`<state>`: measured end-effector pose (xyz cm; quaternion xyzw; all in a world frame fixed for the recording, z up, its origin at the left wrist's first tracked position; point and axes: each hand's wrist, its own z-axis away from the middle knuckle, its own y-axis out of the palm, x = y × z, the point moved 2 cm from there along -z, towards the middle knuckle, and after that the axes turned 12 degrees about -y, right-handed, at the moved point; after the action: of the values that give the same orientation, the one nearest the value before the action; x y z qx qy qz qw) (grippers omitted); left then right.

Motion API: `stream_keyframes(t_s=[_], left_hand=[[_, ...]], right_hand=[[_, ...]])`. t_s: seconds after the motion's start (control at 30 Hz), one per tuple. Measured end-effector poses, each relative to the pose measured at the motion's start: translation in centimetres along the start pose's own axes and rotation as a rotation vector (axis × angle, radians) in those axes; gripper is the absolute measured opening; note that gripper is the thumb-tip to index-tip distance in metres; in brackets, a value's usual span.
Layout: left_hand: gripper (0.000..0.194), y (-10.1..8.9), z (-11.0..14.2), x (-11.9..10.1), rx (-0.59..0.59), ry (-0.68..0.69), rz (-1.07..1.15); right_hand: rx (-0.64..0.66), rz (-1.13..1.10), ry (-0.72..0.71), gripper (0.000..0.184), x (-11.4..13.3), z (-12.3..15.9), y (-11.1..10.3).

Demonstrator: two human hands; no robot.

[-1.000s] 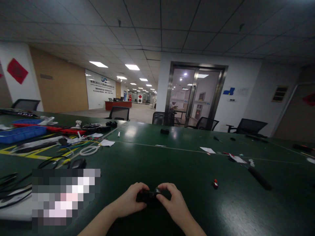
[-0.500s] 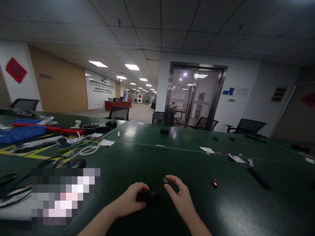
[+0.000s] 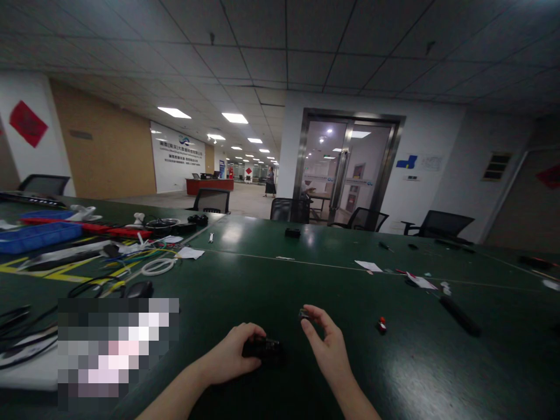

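Left hand (image 3: 231, 354): one, closed on one end of a black object (image 3: 271, 347), thumb on the near side, fingers on the far side.
Right hand (image 3: 327, 339): one, thumb and forefinger pinching a small piece (image 3: 303, 314), dark with a paler part; kind cannot be told.

Black object: on or just above the green desk (image 3: 227, 303), contact not distinguishable. Long axis roughly crosswise, running from the left hand's grip towards the right hand's side; free end points right. Left hand is the nearer, being in contact; right hand is apart.
Small piece: to the right of the black object and farther from the wearer, the two not touching. Its own long axis is too small to tell.

Red-and-white item (image 3: 382, 325): on the desk, right of the right hand, untouched.
Black block (image 3: 293, 233): towards the far edge, crosswise.

Writing: wall sign (image 3: 180, 156), Chinese characters, "大数据" legible in the top line; smaller lines not reliably readable. Blue wave-like logo (image 3: 184, 140) above.
Brands or labels on the held things: none readable.
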<state>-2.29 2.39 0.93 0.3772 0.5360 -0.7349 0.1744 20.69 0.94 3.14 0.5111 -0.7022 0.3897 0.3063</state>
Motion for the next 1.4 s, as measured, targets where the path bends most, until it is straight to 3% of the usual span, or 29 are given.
stream_keyframes(t_s=[0.73, 1.2, 1.4], left_hand=[[0.043, -0.2, 0.0, -0.1, 0.016, -0.004, -0.001], [0.048, -0.4, 0.6, -1.2, 0.011, -0.031, -0.016], [0.048, -0.2, 0.2, -0.7, 0.002, -0.010, -0.011]], right_hand=[[-0.137, 0.001, -0.052, 0.040, -1.1, -0.2, -0.4], [-0.089, 0.029, -0.025, 0.033, -0.2, -0.1, -0.4], [-0.045, 0.032, -0.019, 0.030, 0.3, 0.0, 0.1]])
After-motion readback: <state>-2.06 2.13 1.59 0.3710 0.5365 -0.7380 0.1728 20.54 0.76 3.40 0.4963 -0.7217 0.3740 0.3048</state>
